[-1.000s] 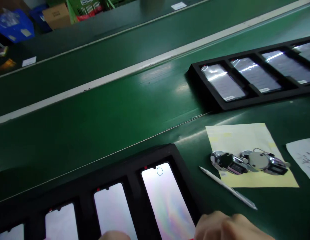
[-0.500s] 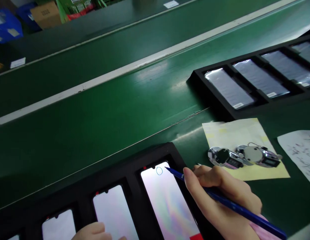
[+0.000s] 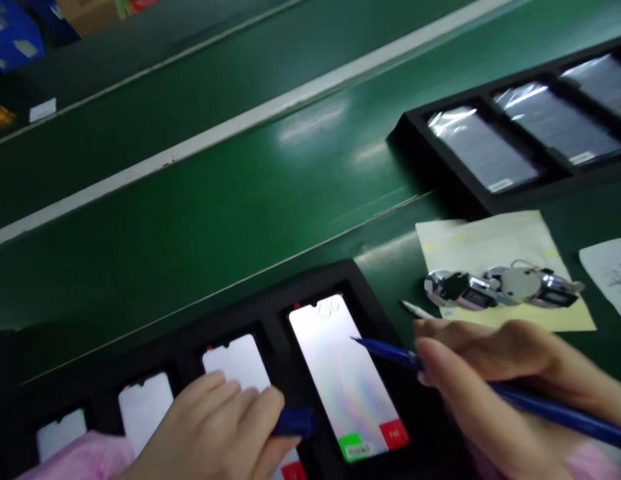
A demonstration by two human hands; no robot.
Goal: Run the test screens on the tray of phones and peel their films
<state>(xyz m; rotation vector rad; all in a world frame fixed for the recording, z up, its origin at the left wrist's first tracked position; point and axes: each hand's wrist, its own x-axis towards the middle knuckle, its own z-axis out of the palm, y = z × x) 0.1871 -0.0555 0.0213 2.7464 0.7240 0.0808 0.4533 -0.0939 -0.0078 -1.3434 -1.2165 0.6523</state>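
Observation:
My right hand (image 3: 500, 380) grips a blue pen (image 3: 550, 407), its tip over the right side of a lit phone screen (image 3: 340, 373). Two small loops are drawn near the top of that screen. A white pointed tip (image 3: 415, 309) shows just beyond my right fingers; I cannot tell if the hand holds it. My left hand (image 3: 215, 427) is closed round a dark blue cylinder (image 3: 295, 423), whose blunt end sticks out toward the marked phone. It hovers over a second lit phone (image 3: 240, 360) and hides its lower part. The phones sit in slots of a black tray (image 3: 270, 320).
Two silver tally counters (image 3: 463, 291) (image 3: 535, 287) rest on a yellow paper (image 3: 575, 320) at the right. Behind them stands another black tray (image 3: 470, 180) with film-wrapped phones (image 3: 485, 150). Handwritten paper (image 3: 613, 270) lies at the right edge. A green belt (image 3: 215, 213) runs across.
A second loop now stands beside the first on the screen. The pen tip has moved down the screen. My left hand has risen into view with the dark blue cylinder.

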